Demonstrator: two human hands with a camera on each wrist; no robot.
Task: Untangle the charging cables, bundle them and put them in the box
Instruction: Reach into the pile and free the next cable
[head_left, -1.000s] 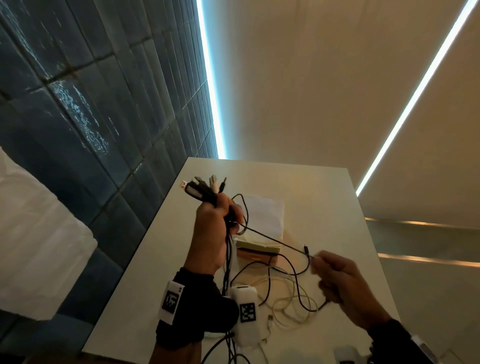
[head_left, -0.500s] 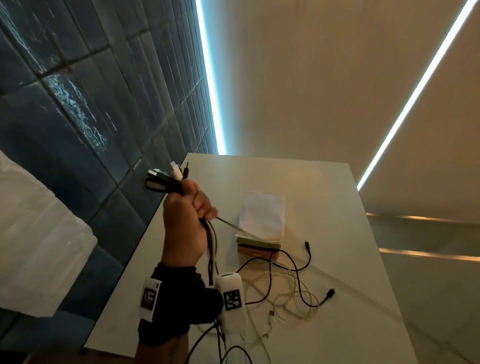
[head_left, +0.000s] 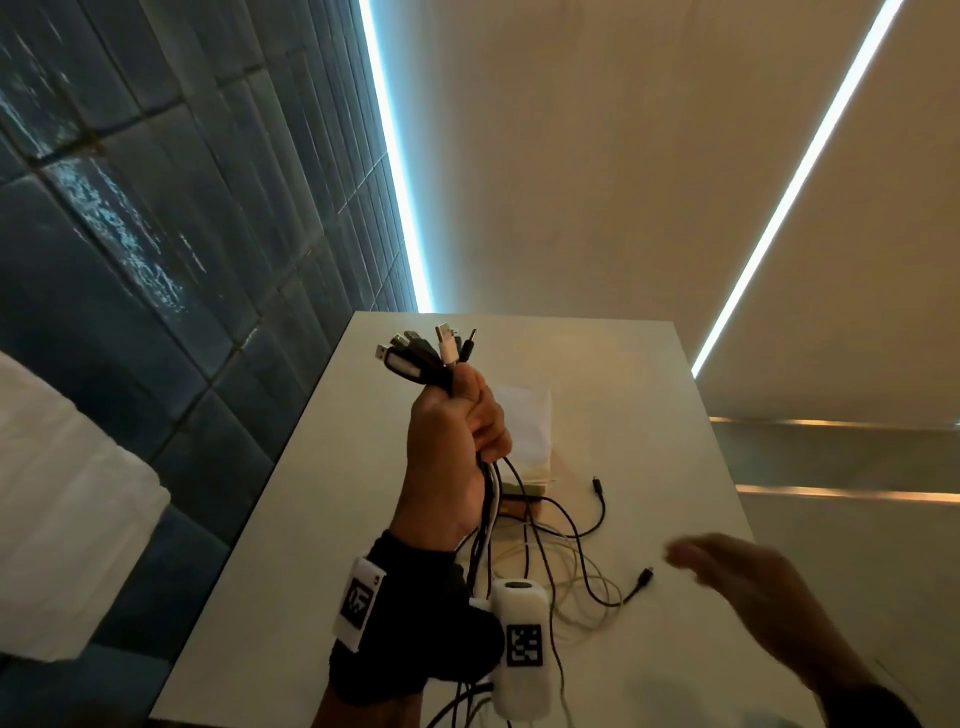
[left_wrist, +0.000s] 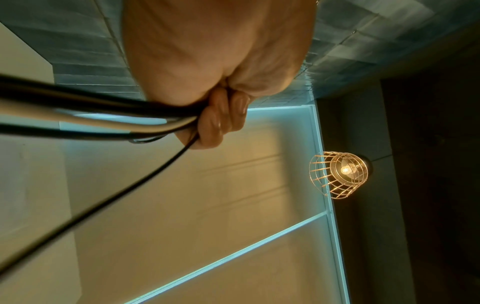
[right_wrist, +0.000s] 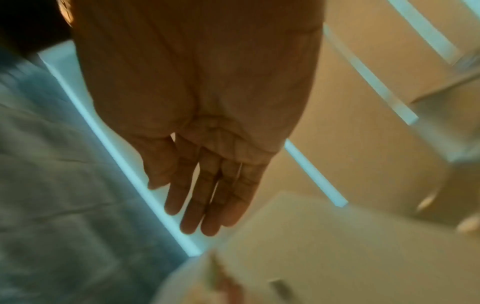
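My left hand is raised above the white table and grips a bunch of black and white charging cables. Their plugs fan out above my fist, and the cords hang down to a loose tangle on the table. In the left wrist view my curled fingers clamp the cords. My right hand hovers blurred at the right, fingers straight and holding nothing. The small box, its white lid up, stands behind my left hand.
A dark tiled wall runs along the table's left edge. A white cloth-like mass sits at the far left. In the left wrist view a caged lamp glows.
My left hand has swung back towards the middle and risen with the cable bunch. My right hand, which let go of a black cable end and left the view, has come back in empty.
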